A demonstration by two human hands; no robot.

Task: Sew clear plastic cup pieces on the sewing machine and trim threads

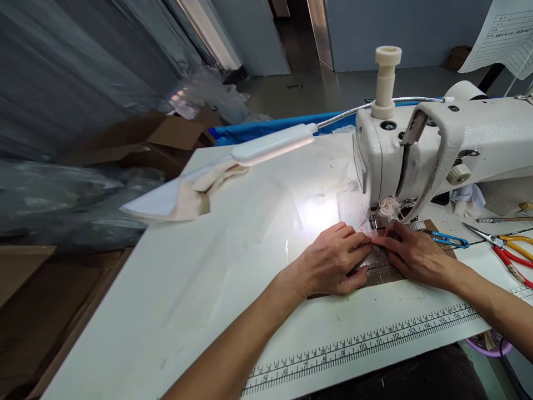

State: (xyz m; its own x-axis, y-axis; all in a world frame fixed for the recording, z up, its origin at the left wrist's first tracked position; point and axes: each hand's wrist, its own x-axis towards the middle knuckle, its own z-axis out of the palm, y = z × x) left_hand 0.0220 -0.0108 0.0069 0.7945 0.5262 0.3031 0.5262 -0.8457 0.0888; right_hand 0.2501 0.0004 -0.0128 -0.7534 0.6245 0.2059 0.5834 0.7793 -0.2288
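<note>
Both hands rest just in front of the needle area of a white sewing machine (478,130). My left hand (339,260) has its fingers bent and pressed on a small piece of clear, shiny material (376,260). At the other side of this piece, my right hand (410,253) pinches its edge close to the presser foot. The two hands' fingertips nearly meet. Under the hands lies a brown sheet (387,276) on the white table (250,278). What the fingertips grip is small and partly hidden.
A lamp (275,143) hangs over the table, with beige cloth (200,191) at the table's left edge. Blue thread snips (449,239), yellow-handled scissors (518,241) and a red-handled tool (510,264) lie right. A printed ruler (362,347) follows the front edge. Cardboard boxes (175,132) stand left.
</note>
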